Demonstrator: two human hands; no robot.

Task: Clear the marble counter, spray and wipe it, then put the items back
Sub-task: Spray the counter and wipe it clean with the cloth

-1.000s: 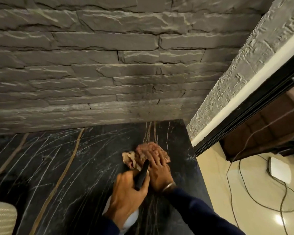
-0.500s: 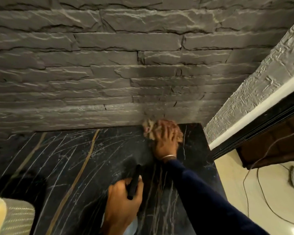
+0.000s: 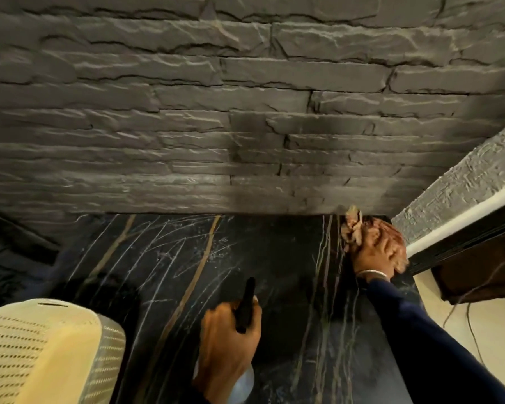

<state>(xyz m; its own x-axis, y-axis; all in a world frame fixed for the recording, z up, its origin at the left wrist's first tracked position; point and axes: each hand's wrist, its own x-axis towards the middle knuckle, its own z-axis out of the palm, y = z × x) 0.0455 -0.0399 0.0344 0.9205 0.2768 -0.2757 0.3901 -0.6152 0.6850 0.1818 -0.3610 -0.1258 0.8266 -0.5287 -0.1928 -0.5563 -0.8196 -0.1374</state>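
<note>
The black marble counter point(image 3: 245, 258) with white and gold veins runs up to the grey stone wall. My right hand point(image 3: 379, 252) presses a crumpled pinkish-brown cloth point(image 3: 352, 228) flat onto the counter's far right corner, against the wall. My left hand point(image 3: 228, 336) grips a spray bottle point(image 3: 245, 301) by its black nozzle and trigger, near the counter's front; the pale bottle body shows below the hand.
A cream perforated rounded object point(image 3: 41, 354) fills the lower left corner. The counter's right edge drops to a tiled floor point(image 3: 478, 330) with loose cables. A dark framed opening point(image 3: 464, 246) lies at right, below a textured grey side wall.
My right hand has slid the cloth away from me to the wall, then right into the far corner. The left hand keeps holding the spray bottle. The view has shifted left.
</note>
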